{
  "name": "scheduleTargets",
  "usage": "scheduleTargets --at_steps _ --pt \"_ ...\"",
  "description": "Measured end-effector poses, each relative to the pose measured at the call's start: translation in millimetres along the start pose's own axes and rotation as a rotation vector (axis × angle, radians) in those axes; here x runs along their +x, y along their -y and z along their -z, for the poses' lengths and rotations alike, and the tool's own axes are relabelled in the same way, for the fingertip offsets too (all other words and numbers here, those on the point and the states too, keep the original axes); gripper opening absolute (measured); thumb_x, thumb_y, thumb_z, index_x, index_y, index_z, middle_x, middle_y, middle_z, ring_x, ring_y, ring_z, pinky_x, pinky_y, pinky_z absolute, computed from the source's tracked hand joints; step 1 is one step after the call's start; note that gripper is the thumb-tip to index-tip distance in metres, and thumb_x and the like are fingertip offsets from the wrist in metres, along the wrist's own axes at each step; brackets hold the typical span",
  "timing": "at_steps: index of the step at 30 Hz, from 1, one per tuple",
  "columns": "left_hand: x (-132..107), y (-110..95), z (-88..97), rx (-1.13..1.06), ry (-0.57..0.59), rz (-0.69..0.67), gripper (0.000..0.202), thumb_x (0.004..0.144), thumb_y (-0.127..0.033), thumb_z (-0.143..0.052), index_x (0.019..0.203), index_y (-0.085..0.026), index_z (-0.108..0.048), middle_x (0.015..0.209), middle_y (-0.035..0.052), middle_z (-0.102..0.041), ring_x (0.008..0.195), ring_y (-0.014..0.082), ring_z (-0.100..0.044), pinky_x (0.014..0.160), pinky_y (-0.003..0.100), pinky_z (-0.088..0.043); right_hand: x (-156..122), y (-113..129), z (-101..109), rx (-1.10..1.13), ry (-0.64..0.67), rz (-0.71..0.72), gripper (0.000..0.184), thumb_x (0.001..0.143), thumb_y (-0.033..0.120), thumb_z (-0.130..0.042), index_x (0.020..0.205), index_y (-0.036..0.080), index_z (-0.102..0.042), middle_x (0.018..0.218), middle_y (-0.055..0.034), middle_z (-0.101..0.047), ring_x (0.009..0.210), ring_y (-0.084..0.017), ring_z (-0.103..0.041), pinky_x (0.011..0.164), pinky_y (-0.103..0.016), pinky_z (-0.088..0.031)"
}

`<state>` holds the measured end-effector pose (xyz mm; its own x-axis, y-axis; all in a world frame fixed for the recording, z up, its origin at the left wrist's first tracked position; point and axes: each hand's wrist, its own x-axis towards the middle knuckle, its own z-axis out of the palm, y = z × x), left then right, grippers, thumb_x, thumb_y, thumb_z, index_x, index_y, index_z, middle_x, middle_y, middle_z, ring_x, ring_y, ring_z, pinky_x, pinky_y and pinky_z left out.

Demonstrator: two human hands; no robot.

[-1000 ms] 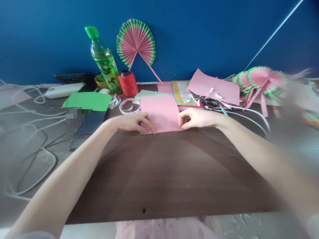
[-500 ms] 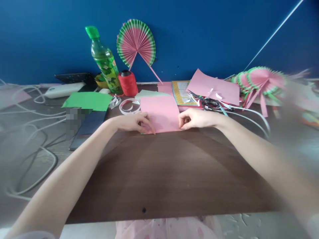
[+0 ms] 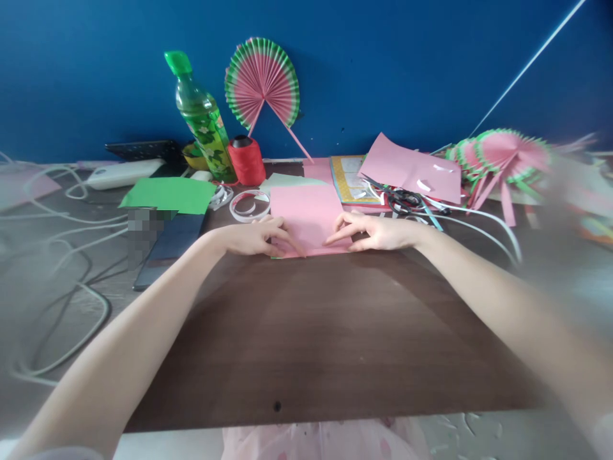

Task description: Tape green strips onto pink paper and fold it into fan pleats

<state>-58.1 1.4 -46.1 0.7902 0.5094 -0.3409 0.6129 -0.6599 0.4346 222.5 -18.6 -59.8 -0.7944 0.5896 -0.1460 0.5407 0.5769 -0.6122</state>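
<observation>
A pink sheet of paper point(image 3: 309, 214) lies flat in front of me, with a thin strip along its near edge that looks folded, and a bit of green at its left corner. My left hand point(image 3: 261, 236) rests on its left side, index finger stretched along the near edge, tip pressing there. On the right side my right hand point(image 3: 368, 231) has its fingers spread apart, fingertips on the paper and thumb by the near corner. Neither hand pinches the sheet. Just beyond my left hand is a roll of white tape point(image 3: 233, 207).
Behind stand a green bottle point(image 3: 204, 128), a red thread spool point(image 3: 246, 163) and a pleated pink-green fan point(image 3: 262, 80) against the wall. Green paper point(image 3: 167, 195) and a dark flat device point(image 3: 175, 246) lie left. Pink paper point(image 3: 407, 166), black scissors point(image 3: 402, 199), cables and more fans point(image 3: 512, 150) are right.
My right hand has let go of the paper's right corner and spread its fingers inward over the sheet. My left index fingertip has slid slightly right along the near edge.
</observation>
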Motion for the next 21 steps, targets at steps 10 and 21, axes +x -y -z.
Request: scheduleTargets --at_steps 10,21 --pt "-0.5 -4.2 -0.1 0.079 0.015 0.008 0.042 0.082 -0.028 -0.046 0.123 -0.039 -0.052 0.092 0.0003 -0.045 0.091 0.0156 -0.038 0.092 0.025 -0.03 2.0 -1.1 -1.9 -0.058 0.043 -0.021 0.04 0.077 0.013 -0.046 0.107 0.03 -0.066 0.113 -0.0041 -0.045 0.104 -0.02 -0.039 0.095 -0.038 -0.036" --pt "1.5 -5.1 1.3 0.066 0.07 0.048 0.039 0.081 -0.022 -0.047 0.113 -0.04 -0.06 0.113 0.0002 -0.044 0.101 0.0175 -0.039 0.095 0.029 -0.028 1.5 -8.0 1.2 0.164 0.011 -0.019 0.023 0.076 0.022 -0.056 0.091 0.023 -0.073 0.114 -0.0048 -0.049 0.1 -0.016 -0.051 0.089 -0.03 -0.042"
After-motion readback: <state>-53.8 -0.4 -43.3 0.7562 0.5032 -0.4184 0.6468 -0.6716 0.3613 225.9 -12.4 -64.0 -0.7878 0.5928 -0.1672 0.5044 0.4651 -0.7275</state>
